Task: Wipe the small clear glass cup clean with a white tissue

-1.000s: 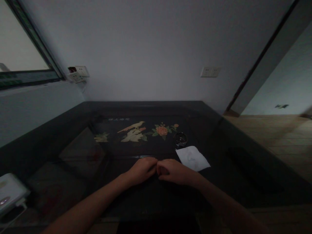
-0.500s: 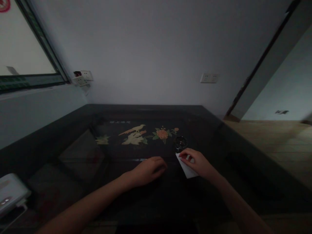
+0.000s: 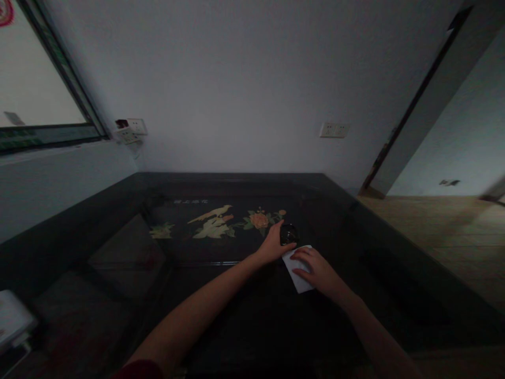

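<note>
A small round-rimmed glass cup [image 3: 289,235] stands on the dark tabletop. My left hand [image 3: 274,243] is at its left side, fingers and thumb curved around it. Just nearer to me lies a folded white sheet [image 3: 299,284], paper or tissue; which one I cannot tell. My right hand [image 3: 311,268] is on this sheet, its fingers bent over the upper part and the thumb lower down. The sheet's upper edge comes close to the cup and my left thumb.
The glossy dark table [image 3: 236,326] bears a bird-and-flower picture [image 3: 215,226]. A white device with a cable [image 3: 16,318] sits at the left edge. Behind the table is a wall with sockets [image 3: 334,130]; a window [image 3: 39,73] is at left and wooden floor [image 3: 445,226] at right.
My left hand has moved right and forward from the bare tabletop to the cup and now curves around it. My right hand's fingers have spread further over the white sheet.
</note>
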The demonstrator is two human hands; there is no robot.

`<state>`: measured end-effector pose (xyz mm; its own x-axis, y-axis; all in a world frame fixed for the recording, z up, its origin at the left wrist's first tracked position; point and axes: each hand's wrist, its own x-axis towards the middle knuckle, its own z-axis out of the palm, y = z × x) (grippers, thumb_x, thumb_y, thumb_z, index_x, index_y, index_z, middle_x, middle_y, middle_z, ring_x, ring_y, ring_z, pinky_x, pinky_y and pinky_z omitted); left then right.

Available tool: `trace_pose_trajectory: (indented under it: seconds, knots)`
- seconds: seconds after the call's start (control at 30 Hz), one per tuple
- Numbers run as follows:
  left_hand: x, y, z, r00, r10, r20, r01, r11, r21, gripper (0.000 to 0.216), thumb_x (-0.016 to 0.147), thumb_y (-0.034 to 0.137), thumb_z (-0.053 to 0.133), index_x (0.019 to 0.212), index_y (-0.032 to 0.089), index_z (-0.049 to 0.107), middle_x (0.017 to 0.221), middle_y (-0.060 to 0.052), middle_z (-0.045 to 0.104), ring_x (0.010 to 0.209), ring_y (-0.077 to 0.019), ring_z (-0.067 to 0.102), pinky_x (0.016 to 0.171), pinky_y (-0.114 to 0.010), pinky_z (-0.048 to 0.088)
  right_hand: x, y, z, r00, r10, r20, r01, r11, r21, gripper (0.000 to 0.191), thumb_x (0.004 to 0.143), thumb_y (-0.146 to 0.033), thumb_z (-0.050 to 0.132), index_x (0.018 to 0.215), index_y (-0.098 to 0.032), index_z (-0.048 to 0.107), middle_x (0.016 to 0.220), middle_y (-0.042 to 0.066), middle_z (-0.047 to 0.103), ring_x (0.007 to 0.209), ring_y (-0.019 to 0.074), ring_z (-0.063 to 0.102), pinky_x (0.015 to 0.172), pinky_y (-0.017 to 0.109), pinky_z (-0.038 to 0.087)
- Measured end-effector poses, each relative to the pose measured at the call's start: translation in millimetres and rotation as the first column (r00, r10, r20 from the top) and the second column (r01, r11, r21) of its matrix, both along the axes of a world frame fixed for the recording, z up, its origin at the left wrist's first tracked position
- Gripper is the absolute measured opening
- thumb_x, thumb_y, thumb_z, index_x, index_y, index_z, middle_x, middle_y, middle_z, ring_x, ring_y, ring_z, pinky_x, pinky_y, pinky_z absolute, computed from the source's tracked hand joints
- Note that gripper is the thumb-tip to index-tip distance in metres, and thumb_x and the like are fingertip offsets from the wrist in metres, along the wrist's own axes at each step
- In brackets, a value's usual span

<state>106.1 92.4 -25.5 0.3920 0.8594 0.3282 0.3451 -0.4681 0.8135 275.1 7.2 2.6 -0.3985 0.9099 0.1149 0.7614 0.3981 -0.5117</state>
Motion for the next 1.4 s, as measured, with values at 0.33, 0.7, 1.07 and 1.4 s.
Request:
trace_pose_trajectory:
  seconds: [0.33, 0.7, 1.07, 1.4]
  knots:
    - [22, 14, -9.9, 0.995, 0.099, -0.022, -0.098, 0.995, 0.021, 0.098, 0.059, 0.032, 0.080, 0.141, 0.013, 0.029, 0.138, -0.022, 0.042, 0.131, -0.0362, 0.039, 0.108, -0.053, 0.030, 1, -4, 0.5, 0.999, 0.007, 0.044, -0.007, 1.000, -0.015, 0.033, 0.079, -0.021, 0.060, 0.111, -0.020, 0.063, 0.124, 0.011, 0.058, 0.116, 0.0250, 0.051, 0.103, 0.042, 0.037]
    - [-13, 7, 0.5, 0.990, 0.137, -0.038, -0.134, 0.988, 0.083, 0.083, 0.061, 0.027, 0.076, 0.134, 0.012, 0.039, 0.128, -0.020, 0.053, 0.123, -0.0322, 0.048, 0.104, -0.048, 0.038, 8, -4, -2.5, 1.000, -0.001, -0.011, 0.001, 1.000, -0.018, 0.036, 0.082, -0.026, 0.057, 0.117, -0.021, 0.061, 0.128, 0.011, 0.056, 0.120, 0.0242, 0.051, 0.106, 0.041, 0.037]
    - [-194, -47, 23.4, 0.917, 0.347, -0.197, -0.335, 0.938, 0.093, 0.075, 0.072, 0.036, 0.069, 0.137, 0.020, 0.034, 0.129, -0.011, 0.056, 0.118, -0.0260, 0.055, 0.102, -0.045, 0.042, 41, -15, -14.5, 0.998, -0.029, 0.058, 0.036, 0.993, -0.115, 0.053, 0.083, -0.042, 0.058, 0.133, -0.024, 0.052, 0.151, 0.010, 0.035, 0.139, 0.0281, 0.032, 0.114, 0.048, 0.026]
    - [-232, -46, 15.9, 0.880, 0.447, -0.162, -0.444, 0.894, 0.057, 0.074, 0.072, 0.040, 0.067, 0.135, 0.017, 0.037, 0.126, -0.011, 0.058, 0.115, -0.0244, 0.058, 0.101, -0.042, 0.044, -46, -34, 17.6, 0.966, 0.251, 0.063, -0.224, 0.933, -0.282, 0.053, 0.094, -0.041, 0.040, 0.141, -0.016, 0.040, 0.155, 0.014, 0.022, 0.144, 0.0246, 0.018, 0.117, 0.045, 0.018]
